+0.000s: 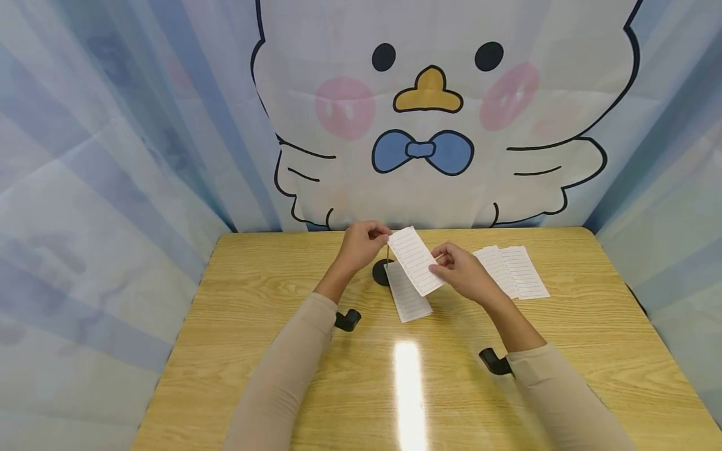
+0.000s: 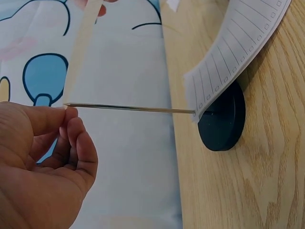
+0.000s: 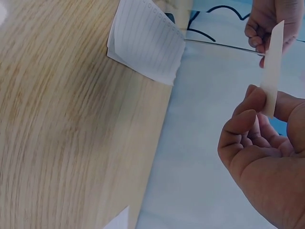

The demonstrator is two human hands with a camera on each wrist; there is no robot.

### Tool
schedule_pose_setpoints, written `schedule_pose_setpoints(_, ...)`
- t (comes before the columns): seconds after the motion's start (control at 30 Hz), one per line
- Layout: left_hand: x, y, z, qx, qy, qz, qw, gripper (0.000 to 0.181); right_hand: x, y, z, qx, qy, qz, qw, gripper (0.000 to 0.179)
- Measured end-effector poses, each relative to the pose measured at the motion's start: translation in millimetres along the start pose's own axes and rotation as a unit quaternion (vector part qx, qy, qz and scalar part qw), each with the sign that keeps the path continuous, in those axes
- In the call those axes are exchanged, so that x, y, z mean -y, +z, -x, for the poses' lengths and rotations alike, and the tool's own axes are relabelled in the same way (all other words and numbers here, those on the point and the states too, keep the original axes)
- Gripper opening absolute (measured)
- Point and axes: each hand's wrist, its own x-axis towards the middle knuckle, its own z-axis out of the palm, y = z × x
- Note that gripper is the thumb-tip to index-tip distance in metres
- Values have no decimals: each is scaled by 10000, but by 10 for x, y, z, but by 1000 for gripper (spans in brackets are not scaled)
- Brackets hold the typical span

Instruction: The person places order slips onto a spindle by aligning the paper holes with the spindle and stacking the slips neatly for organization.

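Note:
Both hands hold a lined paper slip (image 1: 416, 262) above a bill spike, a thin metal rod (image 2: 133, 108) on a round black base (image 2: 224, 131). My left hand (image 1: 363, 245) pinches the slip's far left corner between thumb and fingers, right at the rod's pointed tip. At the near right edge my right hand (image 1: 461, 270) grips the same slip between thumb and fingers. In the left wrist view the held slip appears nearly edge-on. Lower down, several lined slips (image 2: 233, 47) sit on the rod close to the base, their free ends curving away.
More lined slips (image 1: 526, 273) lie fanned on the wooden table (image 1: 271, 300), right of the right hand. Black wrist mounts (image 1: 348, 320) stick out from both forearms. Behind the table's back edge hangs a printed curtain (image 1: 423, 194), and curtains flank both sides.

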Motion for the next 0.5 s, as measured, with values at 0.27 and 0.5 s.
schedule_pose_setpoints(0.27,39,25,-3,169,-190,-53,9997,11,-56,57,16,4,60,70,10000,29)
schedule_pose_setpoints(0.5,122,42,2,175,-72,-174,9997,12,-83,99,8,28,-22,167,9999,30)
